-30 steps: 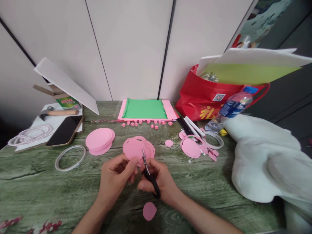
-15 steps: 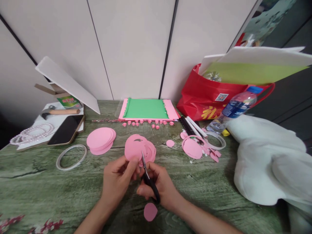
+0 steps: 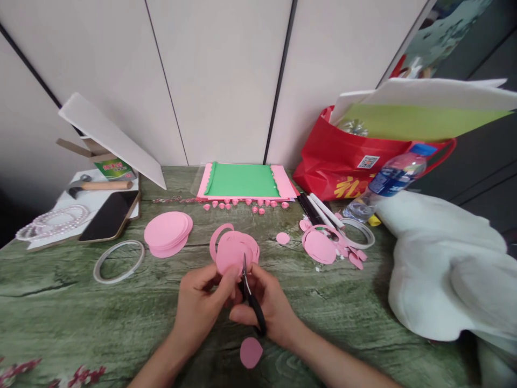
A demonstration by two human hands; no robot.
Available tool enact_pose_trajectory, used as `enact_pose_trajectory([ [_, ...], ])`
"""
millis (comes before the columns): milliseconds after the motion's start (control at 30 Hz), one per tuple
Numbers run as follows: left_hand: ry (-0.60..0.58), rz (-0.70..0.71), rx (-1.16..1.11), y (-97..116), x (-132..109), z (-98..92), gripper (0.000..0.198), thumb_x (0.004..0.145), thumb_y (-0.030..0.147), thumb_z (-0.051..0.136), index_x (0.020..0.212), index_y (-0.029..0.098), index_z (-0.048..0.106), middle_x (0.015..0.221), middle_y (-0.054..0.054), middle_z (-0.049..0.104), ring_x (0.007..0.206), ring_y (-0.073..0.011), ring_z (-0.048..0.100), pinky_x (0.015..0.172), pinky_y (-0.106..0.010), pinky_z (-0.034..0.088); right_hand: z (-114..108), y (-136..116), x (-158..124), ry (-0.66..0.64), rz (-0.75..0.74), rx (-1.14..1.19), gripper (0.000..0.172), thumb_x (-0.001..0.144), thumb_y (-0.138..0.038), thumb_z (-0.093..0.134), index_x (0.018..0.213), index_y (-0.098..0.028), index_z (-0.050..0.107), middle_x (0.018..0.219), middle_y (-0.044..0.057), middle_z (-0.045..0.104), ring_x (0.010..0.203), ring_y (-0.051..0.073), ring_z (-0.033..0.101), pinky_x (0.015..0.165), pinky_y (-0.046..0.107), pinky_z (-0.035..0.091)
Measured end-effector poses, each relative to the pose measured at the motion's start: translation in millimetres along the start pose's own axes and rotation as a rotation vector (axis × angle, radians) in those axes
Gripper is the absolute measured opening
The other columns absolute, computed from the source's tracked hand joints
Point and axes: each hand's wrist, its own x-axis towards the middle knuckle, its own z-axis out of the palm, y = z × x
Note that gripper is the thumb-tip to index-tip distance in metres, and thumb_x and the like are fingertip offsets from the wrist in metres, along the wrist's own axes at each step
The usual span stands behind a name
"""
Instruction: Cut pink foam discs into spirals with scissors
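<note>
Between thumb and fingers, my left hand (image 3: 205, 296) pinches a pink paper circle (image 3: 232, 251) by its near edge. My right hand (image 3: 269, 302) is closed round the black handles of a pair of scissors (image 3: 252, 302), whose blades lie over the circle's right part. Behind the held circle, pink paper rings and offcuts (image 3: 215, 240) lie on the table, partly hidden by it. A small pink petal-shaped piece (image 3: 251, 353) rests just below my right hand. To the left is a stack of pink paper circles (image 3: 167, 230).
Tape rolls (image 3: 96, 269) lie left and right. A phone (image 3: 110, 214), hammer (image 3: 105, 185) and bead strand (image 3: 52, 221) sit at left. Tiny paper roses (image 3: 261, 211) line the green sheet (image 3: 242, 180). Right are pens (image 3: 325, 210), a red bag (image 3: 323, 161) and a bottle (image 3: 388, 180).
Both hands have shifted slightly to the right, carrying the circle and scissors. The paper ring behind the circle shows more. The loose items around have stayed put.
</note>
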Motion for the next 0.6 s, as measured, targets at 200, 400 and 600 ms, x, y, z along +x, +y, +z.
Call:
enact_pose_trajectory([
  [200,0.002,0.019,0.02,-0.5,-0.6,-1.7,0.031,0.074,0.022,0.056,0.044,0.016,0.053,0.036,0.004,0.052,0.032,-0.0071,0.046,0.035,-0.016,0.034,-0.2,2.7,0.0,0.005,0.001,0.0,0.049,0.05,-0.042,0.083,0.078,-0.02,0.049,0.063,-0.005,0.05,0.053,0.009,0.041,0.05,0.021,0.034],
  [400,0.014,0.007,0.024,1.1,0.6,-0.5,0.031,0.073,0.023,0.056,0.043,0.017,0.054,0.036,0.004,0.052,0.032,-0.0076,0.046,0.035,-0.016,0.034,0.9,1.3,-0.5,0.017,0.022,-0.018,0.049,0.05,-0.047,0.081,0.075,-0.02,0.048,0.063,-0.004,0.051,0.051,0.009,0.039,0.047,0.021,0.033],
  [600,0.018,0.004,0.004,1.9,1.4,-1.9,0.029,0.073,0.022,0.056,0.045,0.017,0.055,0.035,0.005,0.051,0.031,-0.0067,0.045,0.034,-0.015,0.033,-1.6,3.8,-0.5,0.012,0.04,0.019,0.051,0.049,-0.046,0.082,0.079,-0.019,0.051,0.065,-0.003,0.055,0.05,0.008,0.038,0.047,0.021,0.03],
])
